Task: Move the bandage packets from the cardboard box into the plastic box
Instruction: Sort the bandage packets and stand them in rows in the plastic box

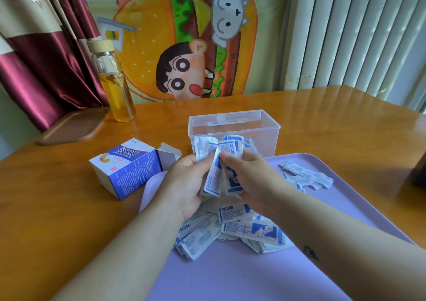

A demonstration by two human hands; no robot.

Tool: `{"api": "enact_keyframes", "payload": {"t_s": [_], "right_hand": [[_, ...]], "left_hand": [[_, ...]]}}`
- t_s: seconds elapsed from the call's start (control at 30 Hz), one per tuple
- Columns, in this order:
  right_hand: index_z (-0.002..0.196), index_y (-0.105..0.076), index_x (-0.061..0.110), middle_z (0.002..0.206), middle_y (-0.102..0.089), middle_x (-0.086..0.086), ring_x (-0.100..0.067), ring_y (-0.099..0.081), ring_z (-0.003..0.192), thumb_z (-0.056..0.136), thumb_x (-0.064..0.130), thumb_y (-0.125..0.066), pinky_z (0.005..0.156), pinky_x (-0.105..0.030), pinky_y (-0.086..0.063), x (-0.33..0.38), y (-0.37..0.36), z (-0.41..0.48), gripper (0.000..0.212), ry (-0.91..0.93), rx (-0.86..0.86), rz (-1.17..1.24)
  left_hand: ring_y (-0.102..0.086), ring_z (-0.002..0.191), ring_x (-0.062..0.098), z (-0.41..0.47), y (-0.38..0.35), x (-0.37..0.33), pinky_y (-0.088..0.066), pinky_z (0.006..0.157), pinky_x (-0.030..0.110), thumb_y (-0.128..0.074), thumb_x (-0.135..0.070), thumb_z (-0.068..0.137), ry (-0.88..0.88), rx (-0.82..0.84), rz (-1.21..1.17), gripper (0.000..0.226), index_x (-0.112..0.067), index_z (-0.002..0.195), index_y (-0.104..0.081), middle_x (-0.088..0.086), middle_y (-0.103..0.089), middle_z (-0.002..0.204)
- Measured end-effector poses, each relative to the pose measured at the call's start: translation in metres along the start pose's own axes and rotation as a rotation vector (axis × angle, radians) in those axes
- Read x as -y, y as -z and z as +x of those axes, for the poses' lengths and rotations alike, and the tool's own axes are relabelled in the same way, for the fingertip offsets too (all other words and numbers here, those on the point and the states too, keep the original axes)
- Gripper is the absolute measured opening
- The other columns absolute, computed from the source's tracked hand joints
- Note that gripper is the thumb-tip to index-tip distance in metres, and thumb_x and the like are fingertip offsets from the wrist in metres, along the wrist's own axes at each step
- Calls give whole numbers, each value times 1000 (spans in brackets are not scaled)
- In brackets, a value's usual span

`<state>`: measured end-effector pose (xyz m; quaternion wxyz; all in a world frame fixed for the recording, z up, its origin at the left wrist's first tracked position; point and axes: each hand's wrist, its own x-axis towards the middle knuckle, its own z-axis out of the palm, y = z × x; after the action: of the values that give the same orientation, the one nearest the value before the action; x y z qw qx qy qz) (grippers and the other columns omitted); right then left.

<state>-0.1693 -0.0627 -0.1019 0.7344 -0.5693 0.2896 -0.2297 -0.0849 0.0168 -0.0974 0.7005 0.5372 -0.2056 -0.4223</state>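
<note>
Head view — forward, downward; close over table (322,125).

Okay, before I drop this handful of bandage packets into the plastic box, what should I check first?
1. Handful secure: ok. The left hand and right hand both grip the bundle of bandage packets.
2. Plastic box close by: ok, it stands just beyond the hands.
3. Box opening free: cannot tell, the hands hide its front rim.
4. Cardboard box emptied: cannot tell, its flaps are open but the inside does not show.
5. Nothing left behind: not ok. A pile of packets and some loose strips lie on the purple tray.
</note>
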Motion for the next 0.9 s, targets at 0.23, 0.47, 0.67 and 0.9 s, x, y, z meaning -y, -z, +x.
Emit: {"api": "enact_keyframes", "payload": {"t_s": [0.23,0.47,0.67,0.9], "right_hand": [[101,-64,7,99,-69,-18,-28,-69,80,93,21,-57,62,-39,-56,-2,-2,0,18,-47,47,79],[106,-59,2,101,-68,-20,-34,-67,88,94,17,-56,77,-45,-55,5,6,8,19,-38,-45,124],[111,-56,2,91,-66,-12,-20,-66,73,94,13,-54,63,-34,-56,28,38,7,20,-33,-85,317],[95,-56,6,80,-64,-11,-19,-63,70,94,14,-55,61,-35,-57,64,89,-11,8,-48,-163,571]], "left_hand": [[-69,83,31,4,5,0,-55,76,49,-60,-16,87,-2,-35,-43,23,-11,109,-66,17,-72,98],[-71,79,26,5,4,-2,-59,63,38,-42,-28,98,26,31,-119,31,-11,110,-65,15,-72,101],[-68,94,24,3,4,-4,-52,87,47,-42,-26,99,-68,-15,120,29,-16,103,-69,7,-71,103],[-59,60,4,19,-35,-17,-46,63,22,-55,-29,93,-304,62,659,16,-17,96,-66,-6,-64,75]]}}
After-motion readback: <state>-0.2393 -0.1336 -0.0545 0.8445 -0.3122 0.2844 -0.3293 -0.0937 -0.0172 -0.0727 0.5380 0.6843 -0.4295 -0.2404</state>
